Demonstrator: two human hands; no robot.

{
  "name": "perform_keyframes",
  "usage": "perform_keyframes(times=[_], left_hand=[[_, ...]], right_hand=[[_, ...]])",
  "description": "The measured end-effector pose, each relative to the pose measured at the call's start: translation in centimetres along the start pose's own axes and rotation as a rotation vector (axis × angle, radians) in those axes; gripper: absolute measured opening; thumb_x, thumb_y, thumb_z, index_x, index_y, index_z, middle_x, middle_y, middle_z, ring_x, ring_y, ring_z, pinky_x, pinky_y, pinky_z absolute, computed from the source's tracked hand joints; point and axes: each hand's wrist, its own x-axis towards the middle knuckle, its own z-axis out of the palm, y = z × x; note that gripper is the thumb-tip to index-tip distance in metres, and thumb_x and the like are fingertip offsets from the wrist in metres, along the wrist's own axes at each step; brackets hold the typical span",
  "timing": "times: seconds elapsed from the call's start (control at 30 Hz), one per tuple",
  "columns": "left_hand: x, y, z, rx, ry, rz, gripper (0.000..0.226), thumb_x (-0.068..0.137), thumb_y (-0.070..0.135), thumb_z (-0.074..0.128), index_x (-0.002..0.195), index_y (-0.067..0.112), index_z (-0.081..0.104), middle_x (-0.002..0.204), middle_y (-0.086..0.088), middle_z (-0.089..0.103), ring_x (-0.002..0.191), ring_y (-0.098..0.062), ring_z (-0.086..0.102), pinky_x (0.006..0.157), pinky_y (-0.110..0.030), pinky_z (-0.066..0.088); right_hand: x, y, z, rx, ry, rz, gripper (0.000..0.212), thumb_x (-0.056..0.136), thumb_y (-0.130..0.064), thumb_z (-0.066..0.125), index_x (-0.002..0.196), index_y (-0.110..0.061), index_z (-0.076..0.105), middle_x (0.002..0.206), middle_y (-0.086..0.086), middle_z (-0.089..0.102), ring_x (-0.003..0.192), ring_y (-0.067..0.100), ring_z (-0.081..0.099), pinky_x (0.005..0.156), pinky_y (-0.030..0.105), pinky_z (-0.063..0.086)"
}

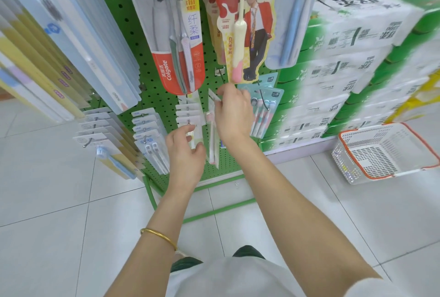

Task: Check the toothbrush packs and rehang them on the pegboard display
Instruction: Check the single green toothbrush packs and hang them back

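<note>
Two hands [184, 153] [234, 115], one basket [342, 163], one held toothbrush pack [212, 134].

Green perforated pegboard [164, 96], upright, hung with carded toothbrush packs. Up top, a red-and-white Colgate pack [177, 34] with two dark-bristled brushes, heads up; beside it a canban pack [238, 34] showing a cream-and-pink brush; further right a pale blue pack [290, 22] with one blue brush. Lower down, a row of white packs [188, 113] stacked one behind another, white-and-blue packs [146, 130] to their left, teal packs [262, 110] with pastel brushes to the right. Between the white and teal rows, a slim clear pack [212, 134] with a pink brush, head up, hanging slightly tilted (top edge pinched by the right hand [234, 110]).
</note>
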Motion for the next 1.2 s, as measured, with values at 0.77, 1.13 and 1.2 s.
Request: perform_keyframes(times=[0.77,1.13,1.2], left_hand=[[-1.5,2.6,2.3,-0.384,-0.141,-0.062,0.038,0.096,0.039,0.051,0.092,0.002,0.054,0.076,0.002,0.049,0.065,0.001,0.046,0.063,-0.013,0.039],[-2.3,2.1,2.8,-0.188,-0.441,-0.049,0.022,0.093,0.026,0.059,0.114,0.020,0.056,0.102,0.006,0.064,0.088,-0.004,0.059,0.071,-0.019,0.045],[-2.9,1.5,2.8,-0.176,-0.528,-0.070,0.024,0.093,0.022,0.060,0.116,0.022,0.054,0.102,0.009,0.063,0.088,0.000,0.058,0.072,-0.014,0.046]], right_hand=[[-5.2,4.3,-5.4,0.679,-0.311,0.154,0.008,0.094,-0.017,0.056,0.090,-0.020,0.062,0.076,-0.003,0.057,0.070,0.009,0.052,0.058,0.018,0.043],[-5.4,6.0,-4.8,0.987,-0.114,0.440,0.021,0.094,-0.004,0.052,0.076,-0.011,0.059,0.064,-0.001,0.056,0.048,0.003,0.047,0.047,0.015,0.039],[-4.8,6.6,-5.1,0.996,-0.062,0.462,0.023,0.095,-0.005,0.052,0.074,-0.013,0.058,0.062,-0.001,0.055,0.047,0.003,0.046,0.047,0.016,0.038]])
